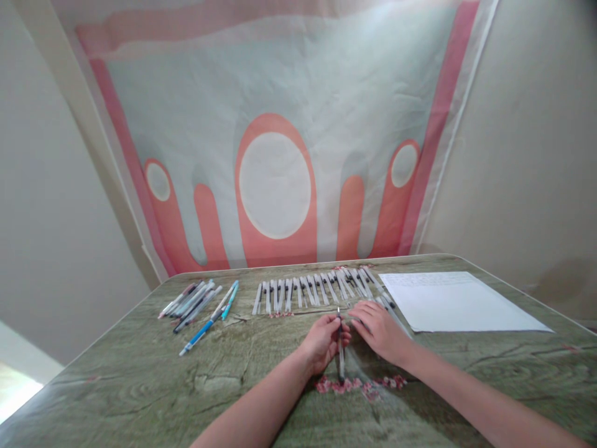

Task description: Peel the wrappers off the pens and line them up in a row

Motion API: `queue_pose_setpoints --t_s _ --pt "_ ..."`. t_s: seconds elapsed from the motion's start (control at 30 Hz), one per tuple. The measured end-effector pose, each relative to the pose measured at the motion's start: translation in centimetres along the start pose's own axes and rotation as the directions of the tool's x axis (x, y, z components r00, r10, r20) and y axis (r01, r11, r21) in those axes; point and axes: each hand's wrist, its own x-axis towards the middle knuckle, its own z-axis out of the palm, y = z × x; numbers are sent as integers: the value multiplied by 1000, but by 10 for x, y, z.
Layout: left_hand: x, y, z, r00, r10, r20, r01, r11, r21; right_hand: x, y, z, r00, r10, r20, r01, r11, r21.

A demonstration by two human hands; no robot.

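Observation:
My left hand (324, 343) is closed round a slim pen (341, 358) with a clear barrel. Its tip points away from me and its dark end points toward me. Just to the right, my right hand (380, 333) hovers low with fingers bent and apart, near the pen's tip; I see nothing in it. Beyond both hands lies a row of clear pens (298, 292) with dark parts, side by side. A few more clear pens (396, 317) lie partly hidden behind my right hand.
To the left lies a pile of mixed pens (193, 302), with a blue pen (198, 338) and a turquoise pen (230, 300) beside it. A white paper sheet (466, 305) with faint writing rests at right. A printed cloth (275, 186) hangs behind the wood-patterned table (140, 386).

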Motion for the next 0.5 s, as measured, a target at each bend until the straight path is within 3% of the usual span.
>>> queue_pose_setpoints --t_s 0.13,0.3,0.5 --pt "-1 1 2 989 150 12 -148 985 -86 -4 -13 -7 996 83 11 -84 992 99" --pt "-1 8 1 942 334 -39 -336 930 -153 -11 -22 -8 987 150 64 -159 975 159" --pt "-2 15 0 932 362 -32 -361 916 -174 -13 -17 -3 975 219 35 -222 962 158"
